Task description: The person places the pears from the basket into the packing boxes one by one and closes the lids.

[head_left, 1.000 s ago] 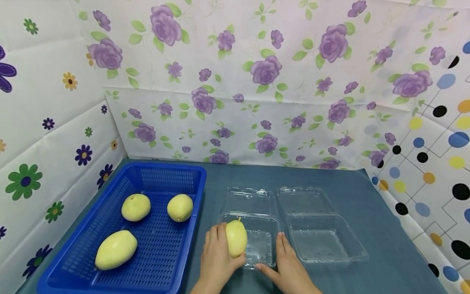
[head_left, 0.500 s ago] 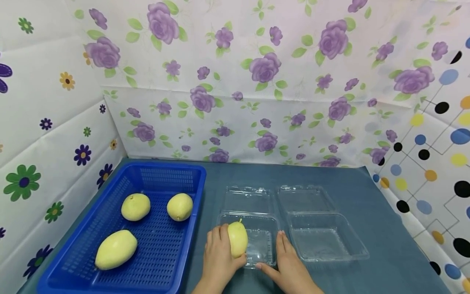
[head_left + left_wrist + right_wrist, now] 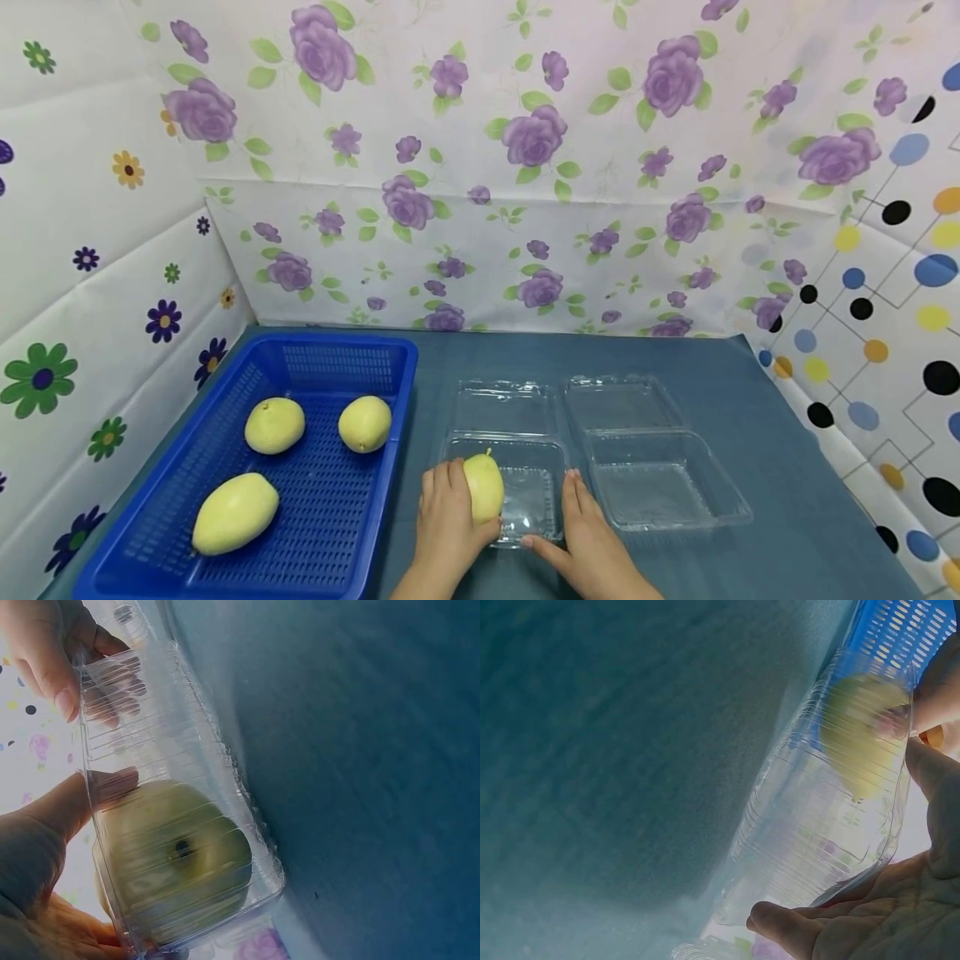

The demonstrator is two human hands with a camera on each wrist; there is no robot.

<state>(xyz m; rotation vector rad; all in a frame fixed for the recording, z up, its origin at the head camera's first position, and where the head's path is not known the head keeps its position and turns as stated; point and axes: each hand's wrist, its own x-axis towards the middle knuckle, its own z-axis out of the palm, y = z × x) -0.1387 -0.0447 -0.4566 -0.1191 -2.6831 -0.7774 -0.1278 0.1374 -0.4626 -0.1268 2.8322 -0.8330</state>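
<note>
A pale yellow pear (image 3: 485,488) with a short stem is in my left hand (image 3: 447,517), which grips it inside the left part of a clear plastic clamshell box (image 3: 529,450). Through the box wall in the left wrist view, the pear (image 3: 180,859) shows its dark blossom end. My right hand (image 3: 588,537) rests at the box's near right corner, straight fingers along the right side and thumb near the front rim. In the right wrist view, the right hand (image 3: 885,915) is beside the see-through wall. The left fingers' far side is hidden.
On the left, a blue plastic basket (image 3: 401,433) holds three more pale yellow pears (image 3: 236,513). A second clear clamshell box (image 3: 667,492) lies open to the right. Both lids lie back on the teal cloth (image 3: 795,500). Patterned sheets (image 3: 480,242) stand behind and at the sides.
Both hands, the pear and the boxes keep nearly the same places. The whole head view has shifted slightly.
</note>
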